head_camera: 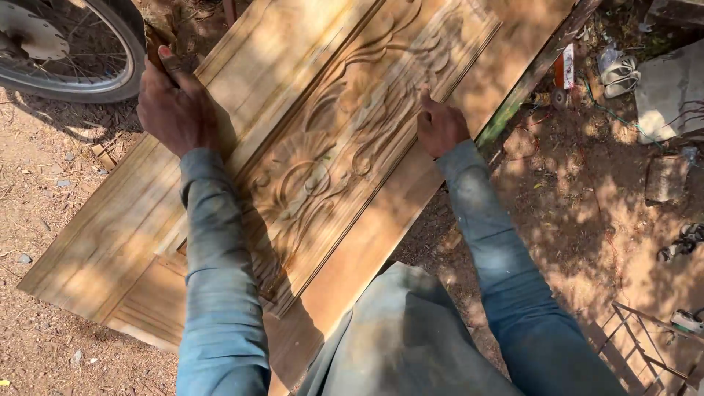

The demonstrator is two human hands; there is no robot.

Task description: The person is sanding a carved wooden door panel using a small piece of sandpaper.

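A large wooden door panel [110,235] with a carved floral relief [330,147] lies slanted across the view over bare ground. My left hand [172,106] rests on the panel's upper left frame, closed around a small brown tool [152,45] whose end pokes out above the fingers. My right hand [440,126] sits on the moulded edge to the right of the carving, fingers curled and pressing against the wood; I cannot tell whether anything is inside it. Both arms wear blue-grey sleeves.
A motorbike wheel [70,48] stands at the top left beside the panel. To the right lie sandals [620,75], a stone block [669,95], a brick [664,178] and a small red tool [563,70]. A metal frame [645,352] sits at bottom right.
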